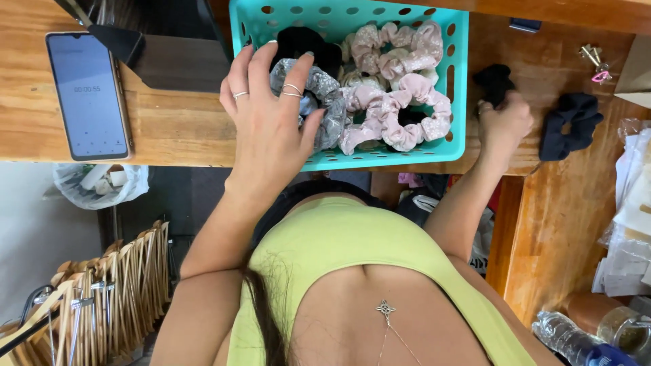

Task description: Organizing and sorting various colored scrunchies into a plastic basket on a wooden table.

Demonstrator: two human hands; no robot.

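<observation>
A turquoise plastic basket on the wooden table holds several scrunchies: pink ones, a black one and a grey sparkly one. My left hand, with rings on it, reaches into the basket's left side and its fingers rest on the grey sparkly scrunchie. My right hand is closed on a black scrunchie on the table just right of the basket. A dark navy scrunchie lies further right.
A phone with a lit screen lies at the left on the wooden table. Small clips sit at the far right. Wooden hangers, a plastic bag and bottles are below table level.
</observation>
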